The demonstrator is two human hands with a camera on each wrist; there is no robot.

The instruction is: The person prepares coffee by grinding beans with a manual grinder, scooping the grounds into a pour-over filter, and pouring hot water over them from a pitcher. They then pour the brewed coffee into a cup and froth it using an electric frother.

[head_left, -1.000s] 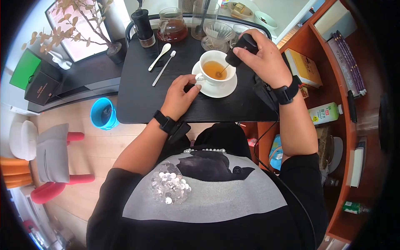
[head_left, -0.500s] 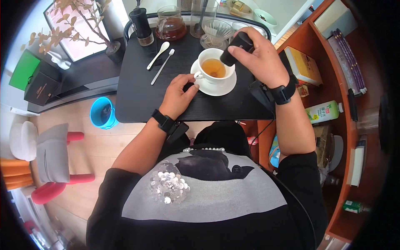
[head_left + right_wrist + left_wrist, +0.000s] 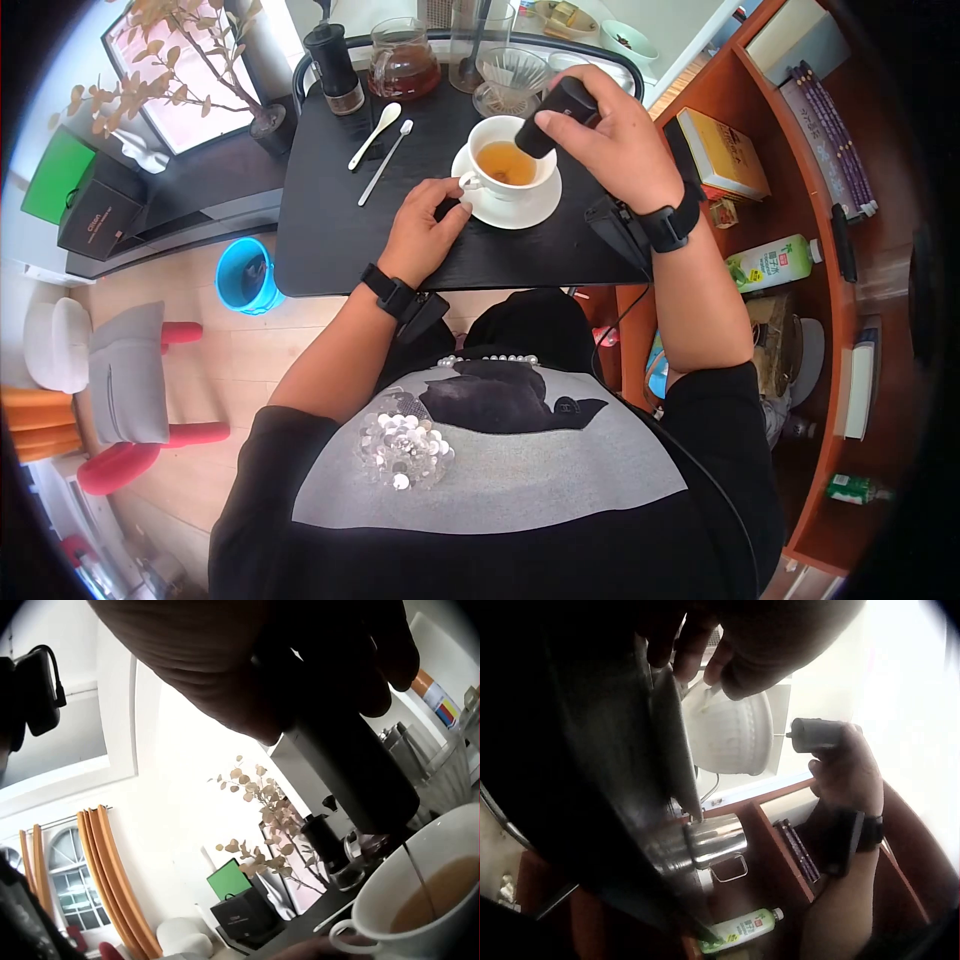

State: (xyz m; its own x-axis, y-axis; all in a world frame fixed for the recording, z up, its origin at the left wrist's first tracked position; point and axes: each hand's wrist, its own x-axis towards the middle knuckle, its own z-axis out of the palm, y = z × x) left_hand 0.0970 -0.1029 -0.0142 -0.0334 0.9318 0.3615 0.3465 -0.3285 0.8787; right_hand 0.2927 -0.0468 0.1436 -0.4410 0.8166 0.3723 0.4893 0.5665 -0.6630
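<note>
A white teacup with amber liquid stands on a white saucer on the black table. My right hand grips a black handheld milk frother, tilted over the cup's right rim. In the right wrist view its thin wand runs down into the liquid, where the tip is hidden. My left hand is at the cup's left side, its fingers and thumb bent close round the handle above the saucer's edge.
Left of the cup lie a white spoon and a slim stirring stick. Behind stand a black grinder, a glass pot and a glass dripper. A steel pitcher shows in the left wrist view.
The frother has moved left and closer over the cup, and its wand has dropped out of sight in the head view. My left hand stays at the cup handle.
</note>
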